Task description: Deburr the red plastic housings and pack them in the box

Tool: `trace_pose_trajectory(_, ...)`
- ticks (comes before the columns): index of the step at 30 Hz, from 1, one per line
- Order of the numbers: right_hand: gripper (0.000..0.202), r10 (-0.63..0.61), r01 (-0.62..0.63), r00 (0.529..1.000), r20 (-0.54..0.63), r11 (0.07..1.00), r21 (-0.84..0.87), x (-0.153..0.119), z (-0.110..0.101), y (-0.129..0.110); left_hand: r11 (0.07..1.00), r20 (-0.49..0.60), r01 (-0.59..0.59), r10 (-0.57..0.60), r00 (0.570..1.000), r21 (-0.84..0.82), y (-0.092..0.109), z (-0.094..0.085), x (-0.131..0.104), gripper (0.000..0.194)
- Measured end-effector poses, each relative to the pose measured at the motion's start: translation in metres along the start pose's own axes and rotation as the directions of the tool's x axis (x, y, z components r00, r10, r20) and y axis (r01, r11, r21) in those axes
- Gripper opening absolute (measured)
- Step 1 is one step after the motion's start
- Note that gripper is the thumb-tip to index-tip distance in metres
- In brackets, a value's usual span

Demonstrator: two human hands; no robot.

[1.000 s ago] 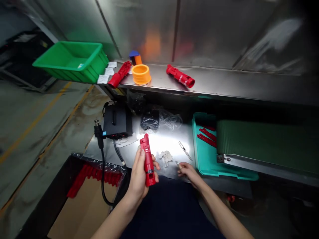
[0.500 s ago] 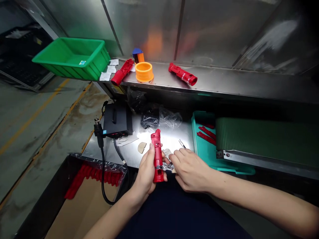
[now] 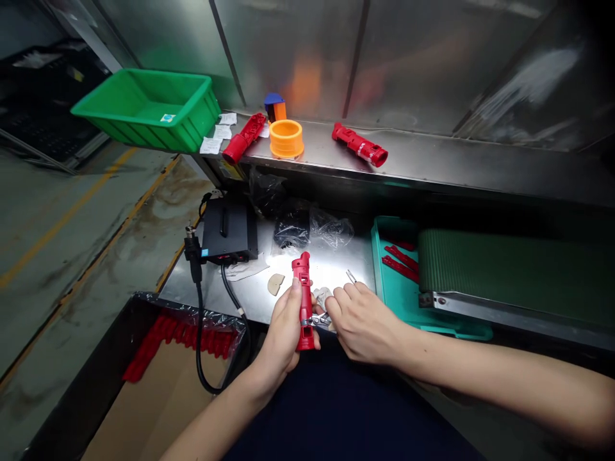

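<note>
Tube [image 3: 306, 301], red and hollow, with small windows cut in its side, held in the left hand [image 3: 281, 333], thumb lying along the near side and fingertips showing past the opposite edge. Narrow end pointing away, wide end toward the camera, all of it over the front part of the metal bench [image 3: 252, 302]. At the lower half of this tube, a small metal tool [image 3: 319, 319], its tip touching or only just beside the wall, too small in view to say which. Around the other end of the tool, the right hand [image 3: 362, 323], closed, with knuckles upward. Behind the tool, a crumpled white rag [image 3: 323, 296]; beyond the knuckles, a slim metal piece [image 3: 351, 276], partly covered. To the left of the tube, and apart from it, a flat pale piece [image 3: 275, 284]. Farther left, a black box [image 3: 230, 234] with a thick cable [image 3: 230, 290]. On the right, a turquoise tray [image 3: 391, 298] with red strips [image 3: 401, 267] inside, beside a green belt [image 3: 504, 272]. Higher, on a shelf [image 3: 418, 157], a yellow ring [image 3: 286, 144].
</note>
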State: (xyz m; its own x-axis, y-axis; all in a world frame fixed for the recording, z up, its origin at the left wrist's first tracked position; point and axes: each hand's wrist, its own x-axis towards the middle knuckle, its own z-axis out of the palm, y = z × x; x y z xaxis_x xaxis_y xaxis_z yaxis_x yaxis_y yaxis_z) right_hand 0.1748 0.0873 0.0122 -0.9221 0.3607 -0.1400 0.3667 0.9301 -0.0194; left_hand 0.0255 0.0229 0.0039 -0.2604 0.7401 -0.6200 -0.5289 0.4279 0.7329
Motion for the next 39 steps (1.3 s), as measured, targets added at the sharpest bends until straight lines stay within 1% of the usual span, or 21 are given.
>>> trace_pose_trajectory(7,0.013,-0.025,0.028,0.998,0.064,0.999,-0.044,0.009,0.002,-0.008,0.998,-0.031,-0.047,0.048,0.998,0.041,-0.002,-0.008,0.000,0.052)
trace_pose_trajectory(12,0.025,-0.088,0.094,0.988,0.126,0.995,-0.040,0.016,0.008,-0.010,0.995,-0.020,-0.031,0.033,0.999,0.100,-0.005,-0.015,-0.002,0.055)
trace_pose_trajectory(18,0.046,-0.131,0.133,0.969,0.210,0.991,0.004,0.026,0.012,-0.011,0.993,-0.035,-0.027,0.032,0.999,0.116,-0.010,-0.025,-0.002,0.058)
trace_pose_trajectory(22,0.041,-0.151,0.141,0.955,0.257,0.988,0.058,0.034,0.019,-0.013,0.995,-0.032,-0.002,0.005,0.999,0.099,-0.010,-0.031,0.000,0.058)
trace_pose_trajectory(26,0.022,-0.169,0.130,0.944,0.284,0.980,0.151,0.047,0.026,-0.011,0.997,-0.036,0.016,-0.013,0.999,0.071,-0.007,-0.034,0.006,0.063)
trace_pose_trajectory(28,0.024,-0.159,0.103,0.946,0.282,0.973,0.204,0.054,0.029,-0.007,0.999,-0.037,0.026,-0.025,0.999,0.033,-0.004,-0.037,0.012,0.065)
trace_pose_trajectory(30,0.030,-0.102,0.036,0.962,0.255,0.968,0.248,0.057,0.034,-0.003,0.999,-0.019,-0.017,0.016,1.000,-0.033,0.001,-0.043,0.021,0.063)
trace_pose_trajectory(32,0.028,0.024,-0.084,0.976,0.218,0.959,0.272,0.054,0.048,0.001,0.992,-0.013,-0.080,0.079,0.997,-0.102,0.005,-0.054,0.032,0.059)
trace_pose_trajectory(33,0.024,0.106,-0.161,0.974,0.202,0.947,0.277,0.050,0.060,0.001,0.987,-0.017,-0.100,0.099,0.995,-0.124,0.007,-0.060,0.037,0.057)
trace_pose_trajectory(34,0.021,0.195,-0.244,0.962,0.193,0.929,0.277,0.046,0.075,0.001,0.984,-0.026,-0.109,0.107,0.994,-0.139,0.008,-0.067,0.042,0.056)
trace_pose_trajectory(35,0.018,0.278,-0.323,0.941,0.191,0.905,0.276,0.041,0.093,0.000,0.983,-0.035,-0.109,0.105,0.994,-0.149,0.009,-0.073,0.047,0.055)
trace_pose_trajectory(37,0.015,0.424,-0.467,0.883,0.204,0.842,0.271,0.034,0.135,-0.007,0.980,-0.032,-0.104,0.100,0.994,-0.170,0.008,-0.083,0.053,0.053)
trace_pose_trajectory(39,0.021,0.517,-0.559,0.829,0.214,0.778,0.286,0.030,0.177,-0.016,0.975,0.012,-0.095,0.099,0.995,-0.199,0.008,-0.087,0.057,0.049)
